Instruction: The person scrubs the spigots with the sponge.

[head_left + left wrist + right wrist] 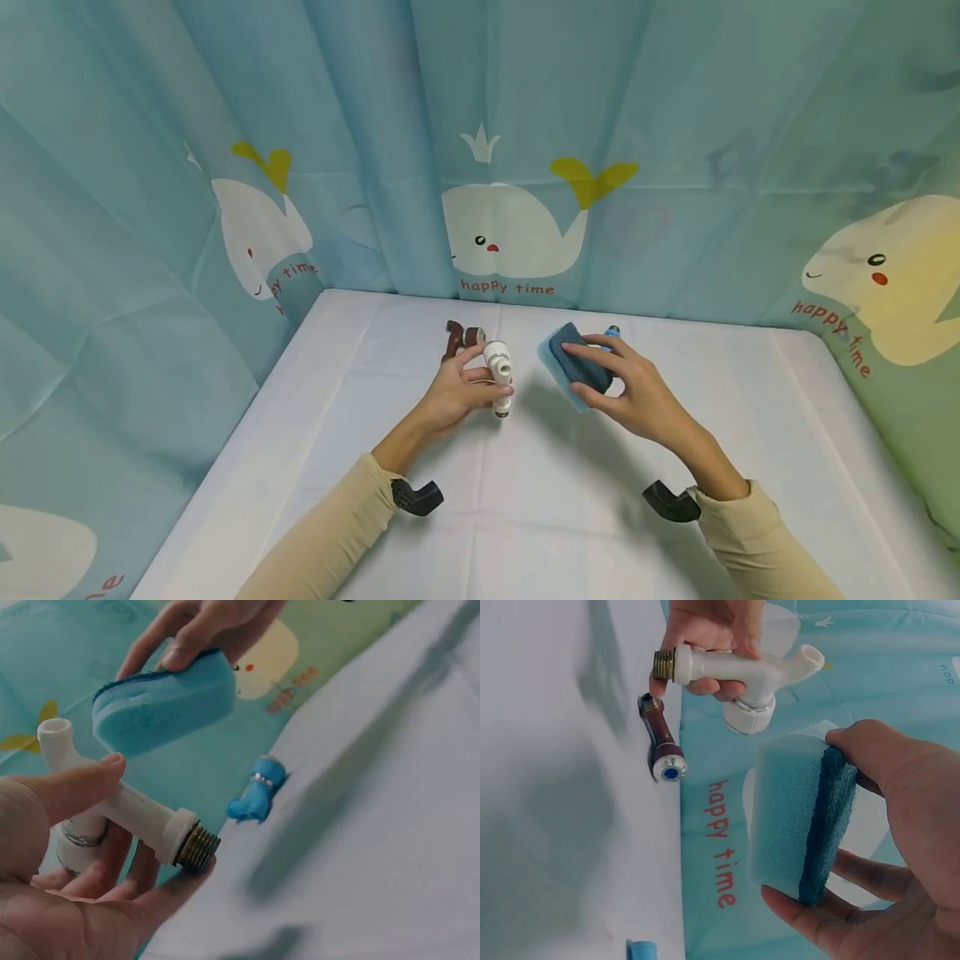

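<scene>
My left hand (455, 394) grips a white tap (139, 814) with a threaded metal end, raised over the table. Thumb and fingers wrap its body, and the spout points away from the palm in the left wrist view. Across from it, my right hand (626, 383) pinches a blue sponge (787, 814) by its edges, thumb on one side and fingers on the other. The sponge has a darker scouring layer (579, 358) facing the right palm and a light blue soft side turned toward the tap. A gap separates sponge and tap.
A dark red-brown tap (660, 739) lies on the white table (525, 517) behind the left hand. Behind the right hand lies a blue tap (259, 789), partly hidden in the head view. A blue-green curtain (390, 100) with whale prints borders the table.
</scene>
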Demonstrator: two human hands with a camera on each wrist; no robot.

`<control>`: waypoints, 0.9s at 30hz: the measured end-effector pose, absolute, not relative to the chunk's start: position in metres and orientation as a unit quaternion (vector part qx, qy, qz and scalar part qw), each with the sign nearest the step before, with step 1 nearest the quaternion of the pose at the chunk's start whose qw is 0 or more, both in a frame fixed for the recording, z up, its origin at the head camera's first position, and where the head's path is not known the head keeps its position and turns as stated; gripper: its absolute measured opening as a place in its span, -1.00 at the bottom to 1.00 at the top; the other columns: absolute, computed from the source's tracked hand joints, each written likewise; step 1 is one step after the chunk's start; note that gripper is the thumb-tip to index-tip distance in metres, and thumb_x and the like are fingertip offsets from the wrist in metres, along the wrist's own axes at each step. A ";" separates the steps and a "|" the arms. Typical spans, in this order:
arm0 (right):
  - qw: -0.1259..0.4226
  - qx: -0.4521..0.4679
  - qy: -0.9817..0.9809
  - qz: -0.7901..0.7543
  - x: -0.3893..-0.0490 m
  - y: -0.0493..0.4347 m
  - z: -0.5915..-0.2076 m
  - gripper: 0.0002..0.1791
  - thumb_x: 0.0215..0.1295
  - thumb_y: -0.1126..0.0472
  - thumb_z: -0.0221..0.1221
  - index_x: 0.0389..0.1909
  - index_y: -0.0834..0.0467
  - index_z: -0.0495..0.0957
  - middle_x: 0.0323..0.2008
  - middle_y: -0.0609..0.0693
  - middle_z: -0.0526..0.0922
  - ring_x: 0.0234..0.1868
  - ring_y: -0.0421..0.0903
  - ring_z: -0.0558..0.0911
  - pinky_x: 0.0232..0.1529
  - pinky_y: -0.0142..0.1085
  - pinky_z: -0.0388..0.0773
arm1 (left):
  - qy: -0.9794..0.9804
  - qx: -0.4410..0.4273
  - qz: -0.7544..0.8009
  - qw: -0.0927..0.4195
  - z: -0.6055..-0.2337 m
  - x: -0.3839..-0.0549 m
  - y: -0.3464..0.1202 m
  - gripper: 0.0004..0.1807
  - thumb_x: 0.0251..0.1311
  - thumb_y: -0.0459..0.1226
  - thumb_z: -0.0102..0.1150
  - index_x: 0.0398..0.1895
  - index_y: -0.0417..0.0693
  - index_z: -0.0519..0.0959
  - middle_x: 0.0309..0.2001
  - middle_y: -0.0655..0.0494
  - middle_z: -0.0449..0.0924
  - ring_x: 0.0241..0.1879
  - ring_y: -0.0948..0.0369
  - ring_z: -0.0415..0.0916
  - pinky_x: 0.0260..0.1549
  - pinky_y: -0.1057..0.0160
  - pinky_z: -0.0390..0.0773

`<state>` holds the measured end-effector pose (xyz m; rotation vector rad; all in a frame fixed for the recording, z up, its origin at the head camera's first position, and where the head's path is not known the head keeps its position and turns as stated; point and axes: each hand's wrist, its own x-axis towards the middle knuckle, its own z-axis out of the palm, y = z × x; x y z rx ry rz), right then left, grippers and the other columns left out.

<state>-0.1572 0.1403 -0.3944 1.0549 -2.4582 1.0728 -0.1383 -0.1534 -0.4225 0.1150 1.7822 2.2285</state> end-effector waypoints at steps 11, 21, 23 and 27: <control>0.129 0.376 -0.837 0.375 -0.153 0.127 -0.390 -0.39 0.22 0.18 0.47 0.32 -0.05 0.59 0.29 0.08 0.52 0.18 0.05 0.60 -0.05 -0.01 0.62 | 0.665 0.042 0.740 0.094 -0.421 -0.139 -0.149 -0.18 0.11 -0.52 0.44 0.47 -0.15 0.34 0.32 -0.17 0.40 -0.20 0.09 0.75 -0.18 0.06 0.74; 0.131 0.375 -0.838 0.374 -0.153 0.126 -0.389 -0.38 0.21 0.18 0.48 0.31 -0.03 0.59 0.28 0.09 0.52 0.21 0.06 0.58 -0.02 0.01 0.63 | 0.697 0.034 0.711 0.083 -0.421 -0.138 -0.151 -0.20 0.11 -0.43 0.50 0.45 -0.05 0.42 0.26 -0.17 0.46 -0.24 0.06 0.75 -0.31 0.01 0.76; 0.134 0.375 -0.838 0.374 -0.153 0.125 -0.390 -0.38 0.20 0.19 0.48 0.31 -0.03 0.60 0.29 0.09 0.52 0.22 0.05 0.57 -0.01 0.01 0.64 | 0.694 0.032 0.714 0.083 -0.420 -0.138 -0.151 -0.24 0.12 -0.43 0.49 0.42 -0.01 0.45 0.23 -0.17 0.48 -0.25 0.06 0.75 -0.33 -0.01 0.76; 0.161 0.385 -0.825 0.380 -0.152 0.118 -0.389 -0.36 0.16 0.21 0.50 0.31 -0.03 0.60 0.33 0.11 0.49 0.17 0.05 0.59 -0.08 -0.05 0.65 | 0.698 0.025 0.711 0.081 -0.420 -0.138 -0.149 -0.29 0.13 -0.39 0.50 0.39 -0.01 0.50 0.19 -0.17 0.52 -0.28 0.06 0.74 -0.39 0.00 0.76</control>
